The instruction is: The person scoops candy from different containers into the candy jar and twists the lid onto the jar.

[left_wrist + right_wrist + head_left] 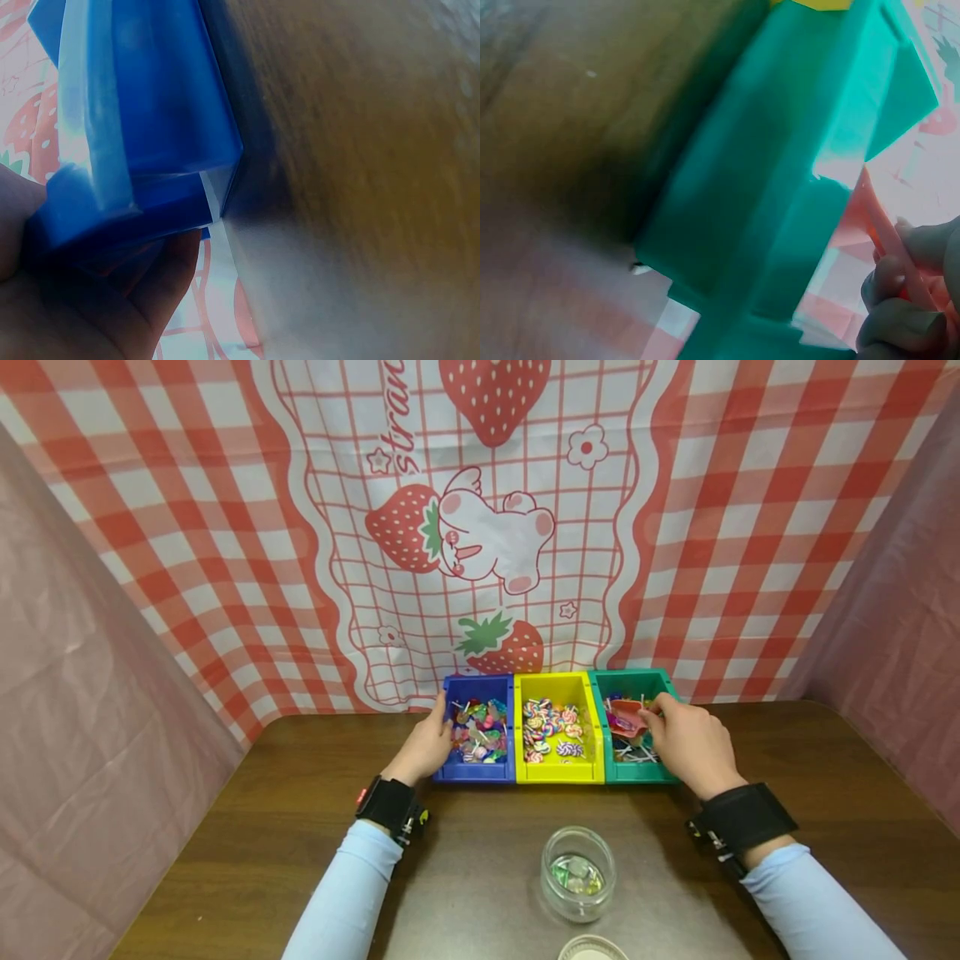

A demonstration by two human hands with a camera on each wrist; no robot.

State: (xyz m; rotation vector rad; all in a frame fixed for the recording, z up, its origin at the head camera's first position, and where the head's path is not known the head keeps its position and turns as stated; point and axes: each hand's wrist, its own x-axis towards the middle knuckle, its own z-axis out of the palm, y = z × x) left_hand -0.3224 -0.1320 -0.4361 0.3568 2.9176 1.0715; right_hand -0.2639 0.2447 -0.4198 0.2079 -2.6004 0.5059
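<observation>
My left hand (426, 745) grips the outer left side of the blue bin (475, 772), which holds small colourful candy-like pieces. In the left wrist view the bin's blue wall (169, 97) sits between thumb and fingers. My right hand (693, 743) pinches the handle of a pink scoop (626, 713) over the green bin (641, 775). The scoop's head is down inside that bin, with a purple piece on it and white-stick lollipops below. In the right wrist view, thumb and curled fingers close round the pink handle (891, 238).
Between the two bins stands a yellow bin (561, 774) of swirl lollipops. A glass jar (577, 906) with a few green and clear pieces is nearer on the brown table (300, 835). A round pale lid (592, 950) lies at the bottom edge. Behind hangs a checked strawberry cloth (480, 635).
</observation>
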